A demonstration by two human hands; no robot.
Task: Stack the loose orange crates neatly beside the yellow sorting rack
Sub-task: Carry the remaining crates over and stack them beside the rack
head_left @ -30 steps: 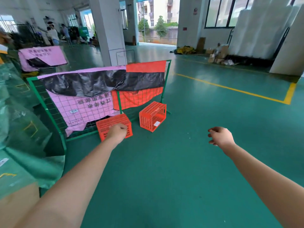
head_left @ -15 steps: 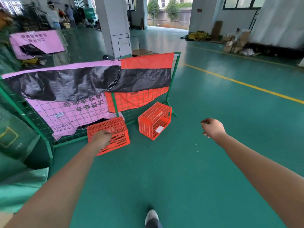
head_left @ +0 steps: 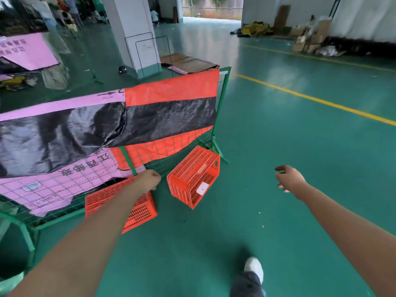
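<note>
Two orange crates on the green floor (head_left: 300,151) at the foot of the mesh fence (head_left: 222,99), mid-frame. Left crate (head_left: 102,196): our left grip (head_left: 150,181) sits at its upper right corner with fingers curled; we can't tell if it actually holds the rim. Right crate (head_left: 192,174) is just beside it, tipped on its side, with an unreadable white sticker (head_left: 202,188). Right grip (head_left: 291,179) is relaxed and spread, holding nothing. The pink sheet (head_left: 64,181) on the fence has upside-down Chinese print we can't read reliably, plus a white label (head_left: 31,186). Black sheet (head_left: 64,136) and orange sheet (head_left: 171,91) hang above it.

L arm (head_left: 85,243) bare | R arm (head_left: 342,224) bare | shoe (head_left: 254,267) wht, rounded toe | trouser leg (head_left: 246,285) dk
</note>
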